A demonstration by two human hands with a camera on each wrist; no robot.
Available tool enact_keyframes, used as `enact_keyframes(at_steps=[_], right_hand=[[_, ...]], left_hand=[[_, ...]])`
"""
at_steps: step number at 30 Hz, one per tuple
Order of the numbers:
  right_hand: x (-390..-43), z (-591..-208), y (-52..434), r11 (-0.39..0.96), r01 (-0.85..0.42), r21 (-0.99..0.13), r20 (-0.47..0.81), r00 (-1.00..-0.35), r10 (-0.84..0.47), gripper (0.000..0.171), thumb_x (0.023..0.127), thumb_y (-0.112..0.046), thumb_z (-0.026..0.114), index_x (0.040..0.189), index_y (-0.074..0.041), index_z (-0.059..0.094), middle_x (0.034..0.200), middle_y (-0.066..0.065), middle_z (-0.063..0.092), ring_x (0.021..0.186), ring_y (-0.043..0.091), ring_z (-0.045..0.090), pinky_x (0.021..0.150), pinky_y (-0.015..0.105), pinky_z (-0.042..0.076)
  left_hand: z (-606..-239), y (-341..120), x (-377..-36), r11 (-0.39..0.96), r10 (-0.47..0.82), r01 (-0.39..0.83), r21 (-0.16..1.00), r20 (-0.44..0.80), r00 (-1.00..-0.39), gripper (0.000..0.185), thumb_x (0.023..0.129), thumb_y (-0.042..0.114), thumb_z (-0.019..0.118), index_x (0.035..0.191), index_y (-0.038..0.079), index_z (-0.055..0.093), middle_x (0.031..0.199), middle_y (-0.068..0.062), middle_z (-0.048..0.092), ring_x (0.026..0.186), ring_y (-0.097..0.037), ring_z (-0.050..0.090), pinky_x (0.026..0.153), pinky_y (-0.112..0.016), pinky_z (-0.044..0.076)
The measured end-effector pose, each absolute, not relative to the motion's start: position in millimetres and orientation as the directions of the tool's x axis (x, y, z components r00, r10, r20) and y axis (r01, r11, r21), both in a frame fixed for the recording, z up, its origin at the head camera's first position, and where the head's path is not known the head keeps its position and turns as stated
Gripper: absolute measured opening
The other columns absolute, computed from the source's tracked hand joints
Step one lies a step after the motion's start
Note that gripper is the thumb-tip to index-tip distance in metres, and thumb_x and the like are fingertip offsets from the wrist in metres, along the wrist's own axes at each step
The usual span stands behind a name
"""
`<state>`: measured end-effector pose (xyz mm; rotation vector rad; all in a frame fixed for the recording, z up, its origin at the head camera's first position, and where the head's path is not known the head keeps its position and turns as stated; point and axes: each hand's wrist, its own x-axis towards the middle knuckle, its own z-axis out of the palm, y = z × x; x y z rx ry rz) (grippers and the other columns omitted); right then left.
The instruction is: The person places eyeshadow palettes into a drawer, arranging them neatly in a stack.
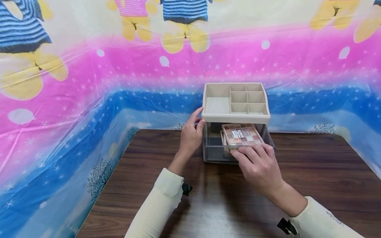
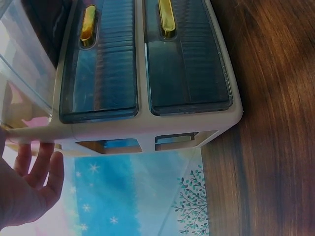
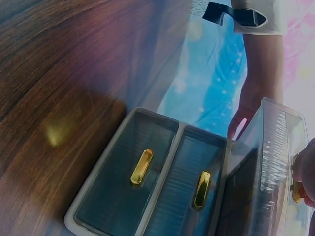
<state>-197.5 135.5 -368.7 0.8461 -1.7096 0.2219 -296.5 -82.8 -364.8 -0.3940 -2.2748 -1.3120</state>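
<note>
A cream desktop organizer (image 1: 236, 117) stands upright on the table, its top drawer (image 1: 215, 155) pulled out toward me. Inside this clear smoky drawer lies a makeup palette (image 1: 241, 133) with a grid of brown and pink squares, on top of another flat item. At the drawer front, my right hand (image 1: 262, 165) pinches the gold handle (image 3: 296, 192) between thumb and fingers. My left hand (image 1: 191, 137) rests against the organizer's left side, thumb near the front edge; in the left wrist view its fingers (image 2: 42, 169) touch the side frame.
Two lower drawers, one with a gold handle (image 3: 141, 167) and one with another gold handle (image 3: 202, 189), are closed. The organizer's top has several compartments (image 1: 248, 97). A wooden table (image 1: 312, 165) lies beneath, with a printed cloth backdrop (image 1: 143, 105) behind and beside it.
</note>
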Motion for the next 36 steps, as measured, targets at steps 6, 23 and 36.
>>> enact_keyframes(at_steps=[6, 23, 36], right_hand=[[-201, -370, 137, 0.729, -0.638, 0.247, 0.891, -0.145, -0.429, 0.025, 0.101, -0.010, 0.053, 0.096, -0.009, 0.078, 0.090, 0.008, 0.072, 0.083, 0.033, 0.065, 0.078, 0.052, 0.041], [-218, -370, 134, 0.736, -0.634, 0.235, 0.906, -0.132, -0.403, 0.022, 0.094, -0.005, 0.057, 0.095, -0.009, 0.078, 0.089, 0.007, 0.071, 0.083, 0.034, 0.064, 0.078, 0.053, 0.040], [-226, -370, 134, 0.758, -0.619, 0.205, 0.889, -0.207, -0.409, 0.022, 0.096, -0.006, 0.057, 0.096, -0.007, 0.079, 0.092, 0.010, 0.071, 0.085, 0.035, 0.062, 0.079, 0.054, 0.041]], left_hand=[[-365, -83, -296, 0.496, 0.011, 0.472, 0.729, 0.538, -0.843, 0.046, 0.108, 0.029, 0.051, 0.153, 0.026, 0.046, 0.121, -0.013, 0.069, 0.102, -0.028, 0.070, 0.084, -0.048, 0.058], [-365, -83, -295, 0.494, 0.011, 0.473, 0.730, 0.539, -0.842, 0.046, 0.108, 0.029, 0.051, 0.153, 0.026, 0.046, 0.121, -0.013, 0.069, 0.104, -0.028, 0.070, 0.083, -0.048, 0.057], [-365, -83, -294, 0.500, 0.014, 0.477, 0.723, 0.544, -0.839, 0.046, 0.108, 0.029, 0.050, 0.153, 0.027, 0.045, 0.120, -0.013, 0.069, 0.100, -0.027, 0.069, 0.081, -0.046, 0.057]])
